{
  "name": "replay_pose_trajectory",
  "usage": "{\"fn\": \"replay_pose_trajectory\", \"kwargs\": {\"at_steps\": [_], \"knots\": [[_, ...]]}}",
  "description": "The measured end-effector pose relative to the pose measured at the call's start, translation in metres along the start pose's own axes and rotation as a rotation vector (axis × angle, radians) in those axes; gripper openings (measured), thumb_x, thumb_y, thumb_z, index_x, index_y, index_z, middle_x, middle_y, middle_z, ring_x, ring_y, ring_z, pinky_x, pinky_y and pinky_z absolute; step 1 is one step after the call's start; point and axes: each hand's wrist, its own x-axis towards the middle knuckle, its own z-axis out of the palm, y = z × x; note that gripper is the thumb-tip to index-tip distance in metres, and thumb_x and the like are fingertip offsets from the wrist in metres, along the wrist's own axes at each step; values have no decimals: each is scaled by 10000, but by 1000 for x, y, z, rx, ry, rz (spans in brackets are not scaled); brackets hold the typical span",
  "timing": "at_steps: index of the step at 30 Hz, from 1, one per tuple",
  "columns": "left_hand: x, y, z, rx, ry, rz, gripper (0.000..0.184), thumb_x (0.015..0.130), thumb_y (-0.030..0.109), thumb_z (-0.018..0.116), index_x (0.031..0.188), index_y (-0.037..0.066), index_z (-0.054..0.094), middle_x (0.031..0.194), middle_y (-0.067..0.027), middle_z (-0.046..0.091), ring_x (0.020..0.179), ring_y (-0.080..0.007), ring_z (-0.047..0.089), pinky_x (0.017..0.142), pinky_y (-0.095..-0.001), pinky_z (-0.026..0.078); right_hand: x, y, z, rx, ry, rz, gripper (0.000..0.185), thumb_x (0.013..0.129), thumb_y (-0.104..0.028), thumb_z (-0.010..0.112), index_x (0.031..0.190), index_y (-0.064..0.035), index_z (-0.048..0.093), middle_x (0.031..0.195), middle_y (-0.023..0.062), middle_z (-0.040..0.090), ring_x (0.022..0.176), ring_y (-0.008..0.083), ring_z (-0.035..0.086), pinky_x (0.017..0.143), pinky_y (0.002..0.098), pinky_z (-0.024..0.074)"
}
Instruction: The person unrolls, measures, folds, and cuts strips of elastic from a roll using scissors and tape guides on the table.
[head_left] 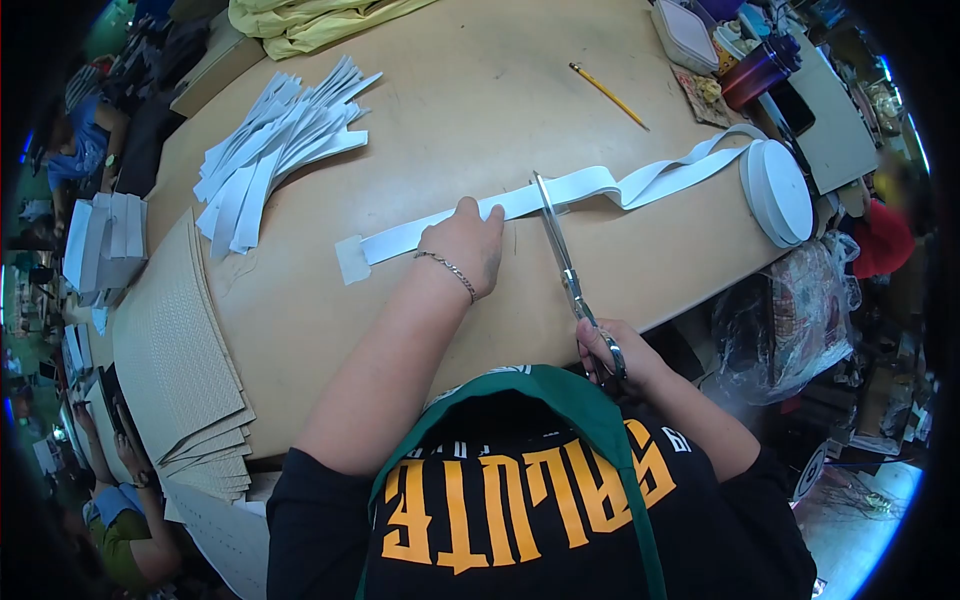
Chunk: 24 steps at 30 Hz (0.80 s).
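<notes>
Strip (405, 237) runs on the table (390, 330) from tape (352, 260) to roll (785, 195); I hold the left hand (466, 243) part-open, fingers touching the strip, and the right hand (607, 348) closed around the scissors (567, 270), blades at the strip.

Lt-brown tabletop (500, 90) w/ curved edge fills mid-view; paler side table (845, 140) at upper R; glossy floor (860, 550) at lower R, bluish-white; bluish light strip (918, 145) nr R edge; bkgd dim, blurry at far L.
</notes>
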Motion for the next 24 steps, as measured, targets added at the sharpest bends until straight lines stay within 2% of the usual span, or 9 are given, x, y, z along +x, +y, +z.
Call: {"fn": "replay_pose_trajectory", "kwargs": {"at_steps": [8,18,21,24], "knots": [[-1,0,-3,2,-2,10,630,757,47,533,1356,77,342,1111,-212,451,851,-304,620,703,-371,531,4,7,3,20,26,-28,566,803,-629,541,669,-82,481,550,-8,477,478,80,486,462,214,409],[-2,0,-1,26,3,18,652,748,45,543,1362,79,327,1110,-218,444,787,-309,628,637,-381,534,3,9,-5,39,-9,-80,547,806,-606,559,679,-77,504,547,-14,479,485,77,470,478,213,388],[-4,4,-8,28,-28,-12,627,765,74,571,1358,64,364,1113,-185,462,886,-280,620,859,-412,478,5,10,-4,15,-4,-92,543,821,-588,553,689,-62,525,550,-18,478,504,73,464,498,216,386],[-2,4,-6,28,-38,-15,635,761,70,572,1360,66,360,1109,-183,461,887,-279,620,858,-415,479,5,10,-2,1,6,-97,536,835,-571,548,692,-55,540,554,-19,481,521,70,461,511,220,383]]}}
